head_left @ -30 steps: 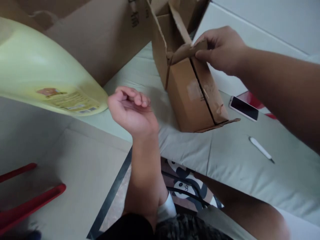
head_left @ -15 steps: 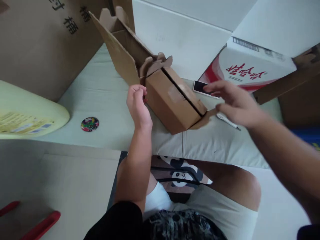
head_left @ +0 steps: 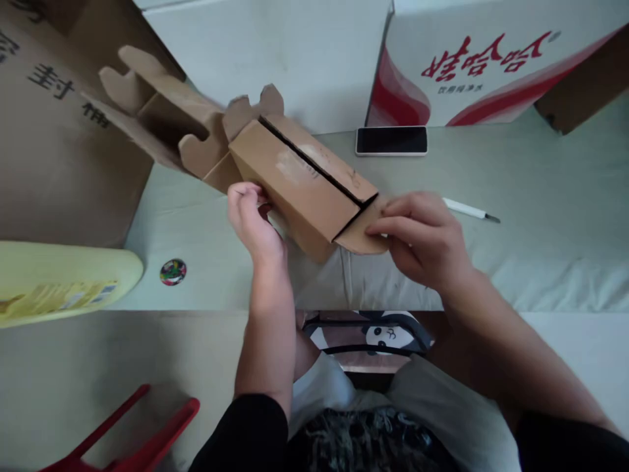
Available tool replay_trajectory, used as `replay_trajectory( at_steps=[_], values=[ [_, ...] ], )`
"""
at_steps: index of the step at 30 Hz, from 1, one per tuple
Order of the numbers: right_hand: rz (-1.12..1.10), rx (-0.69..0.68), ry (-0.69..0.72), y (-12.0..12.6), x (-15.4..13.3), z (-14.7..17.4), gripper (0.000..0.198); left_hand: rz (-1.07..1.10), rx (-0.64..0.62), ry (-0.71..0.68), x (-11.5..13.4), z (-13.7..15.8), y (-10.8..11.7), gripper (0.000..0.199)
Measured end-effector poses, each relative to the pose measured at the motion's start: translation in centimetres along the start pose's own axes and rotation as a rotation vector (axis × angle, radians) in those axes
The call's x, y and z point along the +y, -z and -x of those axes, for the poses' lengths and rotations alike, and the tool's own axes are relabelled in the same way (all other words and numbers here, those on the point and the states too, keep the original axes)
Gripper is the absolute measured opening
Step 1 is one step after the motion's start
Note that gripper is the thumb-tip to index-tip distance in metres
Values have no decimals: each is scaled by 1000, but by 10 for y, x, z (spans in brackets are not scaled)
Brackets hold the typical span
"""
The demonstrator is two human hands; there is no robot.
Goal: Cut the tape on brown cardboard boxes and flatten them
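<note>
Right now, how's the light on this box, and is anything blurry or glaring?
Head view: soft, dim light, the box's near side darker than its top; head view: deep shadow inside the open carton at upper left; head view: the bottle's label too blurred to read; head view: no strong glare on the phone's dark screen.

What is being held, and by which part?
The right grip holds the cardboard box by its end flap; whether the left grip, beside it, holds too is unclear.
</note>
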State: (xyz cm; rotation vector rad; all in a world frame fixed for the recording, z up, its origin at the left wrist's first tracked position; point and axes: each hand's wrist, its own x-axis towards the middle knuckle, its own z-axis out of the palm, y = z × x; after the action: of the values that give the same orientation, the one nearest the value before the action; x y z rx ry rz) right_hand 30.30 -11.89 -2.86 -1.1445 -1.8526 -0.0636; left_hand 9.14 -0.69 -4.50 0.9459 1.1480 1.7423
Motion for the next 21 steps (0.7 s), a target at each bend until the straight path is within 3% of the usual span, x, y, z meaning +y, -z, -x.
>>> replay_trajectory(
  at_steps=[6,11,14,17,19,21],
  values=[
    [-11,140,-80,31,10,-9,35,-30,-2,-66,-6,6,-18,13],
    [-61,35,-46,61,4,7,28,-96,-11,-230,8,15,-24,12],
    [-87,-81,-22,76,1,18,25,-180,-150,-391,25,25,-26,5],
    [-112,-147,-51,85,0,23,25,-342,-428,-491,38,31,-26,17],
    [-118,-169,-77,86,0,23,23,-429,-536,-449,43,31,-24,21],
    [-84,-162,-93,85,-1,20,22,-441,-532,-336,47,31,-20,23]
  ],
)
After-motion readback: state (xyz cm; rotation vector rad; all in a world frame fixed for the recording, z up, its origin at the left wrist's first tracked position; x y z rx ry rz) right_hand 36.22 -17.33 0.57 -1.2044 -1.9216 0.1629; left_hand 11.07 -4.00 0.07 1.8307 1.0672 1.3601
